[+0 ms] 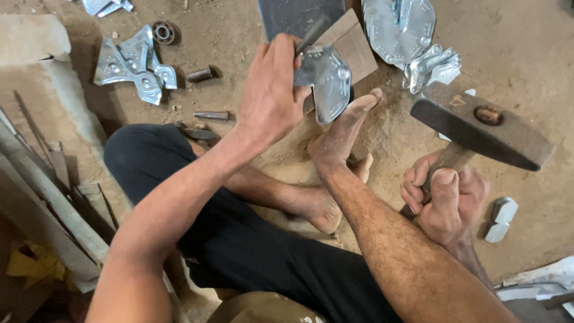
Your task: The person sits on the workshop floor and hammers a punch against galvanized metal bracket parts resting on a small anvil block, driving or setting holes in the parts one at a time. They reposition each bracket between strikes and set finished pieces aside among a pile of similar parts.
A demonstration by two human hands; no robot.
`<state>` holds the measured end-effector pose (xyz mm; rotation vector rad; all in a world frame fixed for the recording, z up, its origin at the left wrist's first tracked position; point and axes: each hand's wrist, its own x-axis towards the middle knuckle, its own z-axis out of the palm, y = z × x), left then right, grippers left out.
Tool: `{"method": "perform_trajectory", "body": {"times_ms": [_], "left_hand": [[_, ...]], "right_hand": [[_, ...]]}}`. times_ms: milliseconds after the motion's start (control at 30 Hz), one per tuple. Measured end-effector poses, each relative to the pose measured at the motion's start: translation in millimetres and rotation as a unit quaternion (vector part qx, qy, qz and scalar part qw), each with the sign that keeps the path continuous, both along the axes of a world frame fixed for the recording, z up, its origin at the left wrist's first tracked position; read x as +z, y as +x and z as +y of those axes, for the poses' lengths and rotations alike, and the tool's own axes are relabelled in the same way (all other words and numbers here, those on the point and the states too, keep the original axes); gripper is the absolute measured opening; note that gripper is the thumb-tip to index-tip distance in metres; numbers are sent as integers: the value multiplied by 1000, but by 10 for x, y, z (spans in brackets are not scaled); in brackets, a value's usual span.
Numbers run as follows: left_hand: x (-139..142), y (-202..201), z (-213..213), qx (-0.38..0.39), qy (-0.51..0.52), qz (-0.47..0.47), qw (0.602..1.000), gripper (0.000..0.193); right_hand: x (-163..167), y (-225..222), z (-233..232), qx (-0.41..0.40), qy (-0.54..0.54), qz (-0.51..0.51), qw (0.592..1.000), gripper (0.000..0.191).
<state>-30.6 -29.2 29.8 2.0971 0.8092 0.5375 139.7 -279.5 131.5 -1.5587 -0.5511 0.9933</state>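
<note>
My left hand (272, 90) grips a dark metal chisel (312, 37), its tip set on a shiny embossed sheet-metal piece (329, 81). That piece lies on a wooden block (354, 46), and the toes of my bare foot (344, 128) press on its edge. My right hand (445, 200) is closed around the wooden handle of a heavy rusty hammer (481, 125), whose head is raised to the right of the block. I sit on a dirt floor in dark trousers, legs folded.
Cut metal pieces lie at upper left (134, 63) and in a stack at upper right (400, 24). A bearing ring (162, 31), short steel punches (210, 115) and small metal offcuts (501, 218) rest on the dirt. Boards and a stone slab (36, 72) line the left.
</note>
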Motion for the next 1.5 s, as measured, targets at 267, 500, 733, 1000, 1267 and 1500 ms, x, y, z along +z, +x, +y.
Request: {"method": "perform_trajectory", "body": {"times_ms": [267,500,733,1000,1267,1500], "left_hand": [[-126,-84,193,-118,-4,-71,991,55],[-251,35,342,-43,-21,-106,993,25],[-239,95,315,-107,-223,-279,928,16],[-269,72,288,-142,-99,-260,950,22],[-397,95,261,-149,-70,-272,948,34],[-395,98,242,-144,-79,-268,949,41]], "right_hand": [[-2,21,-25,8,-3,14,1000,47],[-45,74,-42,18,4,19,1000,44],[42,52,41,33,-46,-9,998,39],[-21,174,225,163,-197,-159,954,44],[511,153,651,149,15,-166,975,34],[513,198,982,232,-147,-296,915,34]]}}
